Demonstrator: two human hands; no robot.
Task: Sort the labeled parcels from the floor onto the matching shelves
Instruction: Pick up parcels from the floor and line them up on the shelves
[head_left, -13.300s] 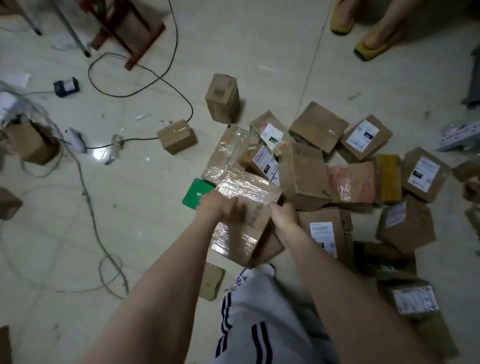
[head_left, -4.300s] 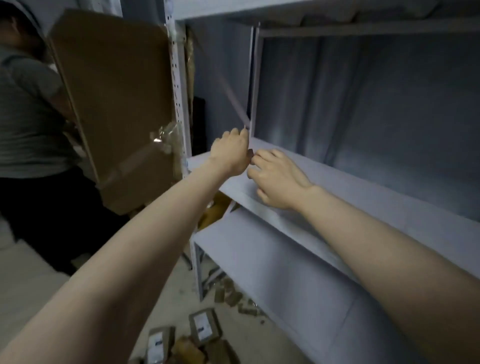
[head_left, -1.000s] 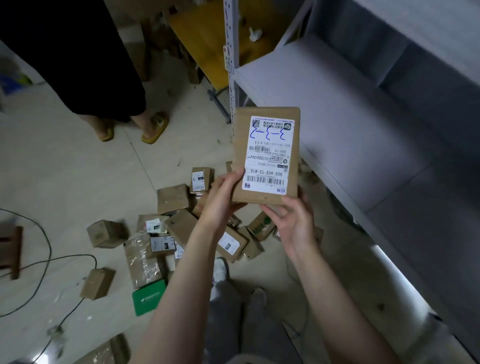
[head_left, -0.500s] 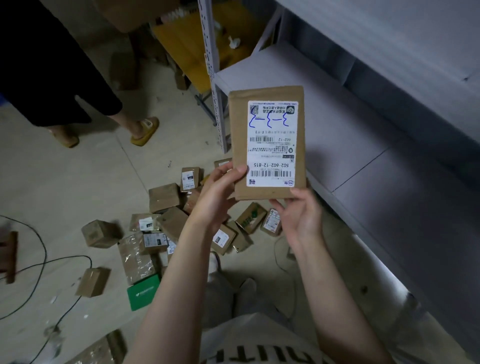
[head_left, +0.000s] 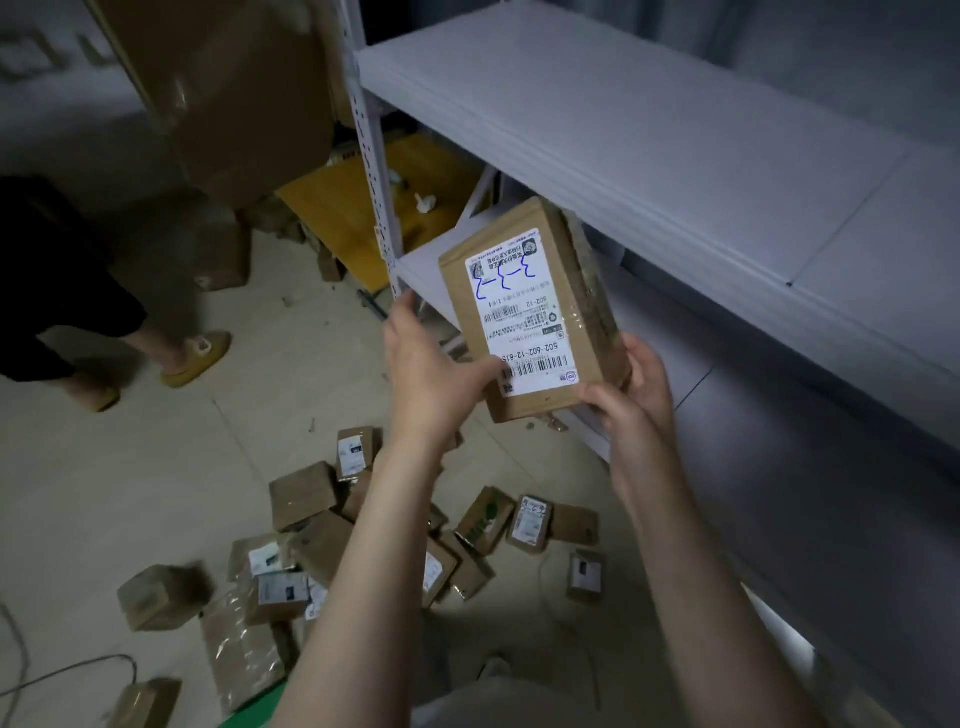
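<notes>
Pale tiled floor (head_left: 130, 493), smooth grey metal shelf (head_left: 623, 130) — left hand (head_left: 431, 374) and right hand (head_left: 634, 395) grasp a flat, taped cardboard parcel (head_left: 530, 312).

Fine print on the white paper label (head_left: 517, 312) of the flat brown cardboard parcel (head_left: 545, 402) is too small to read, fingertips of the right hand (head_left: 631, 395) hide behind that parcel, and far left of it a dark-clothed person (head_left: 62, 291) is cut off.

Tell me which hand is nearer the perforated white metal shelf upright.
Left. The left hand is just lower-right of the perforated white upright; the right hand is farther right, beyond the brown cardboard parcel.
</notes>
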